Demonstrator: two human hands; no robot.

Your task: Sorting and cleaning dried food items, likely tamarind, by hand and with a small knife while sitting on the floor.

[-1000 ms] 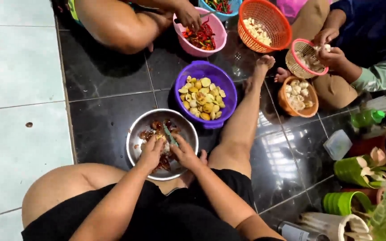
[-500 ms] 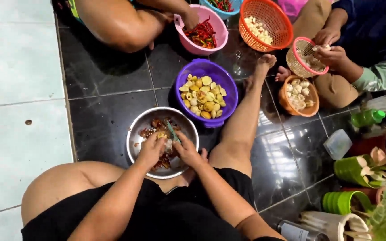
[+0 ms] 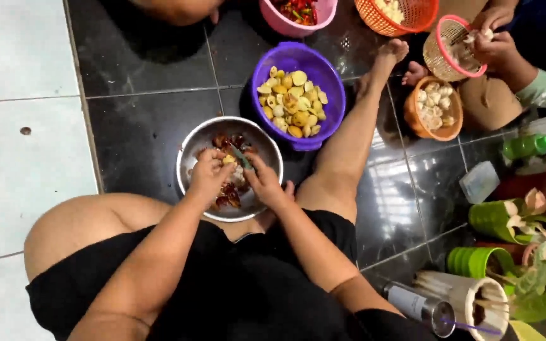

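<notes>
One steel bowl (image 3: pixel 191 155) sat on the floor, with one purple bowl (image 3: pixel 266 63) and one pink bowl (image 3: pixel 285 26). There were two orange baskets (image 3: pixel 406 22) (image 3: pixel 434 129), one pink-rimmed basket (image 3: pixel 440 60), two green cups (image 3: pixel 494 218) (image 3: pixel 472 260), and one green-capped bottle (image 3: pixel 526 146).

Small pale piece (image 3: pixel 229 160) w/ knife (image 3: pixel 241 158) over steel bowl (image 3: pixel 188 167) of reddish peels.
</notes>
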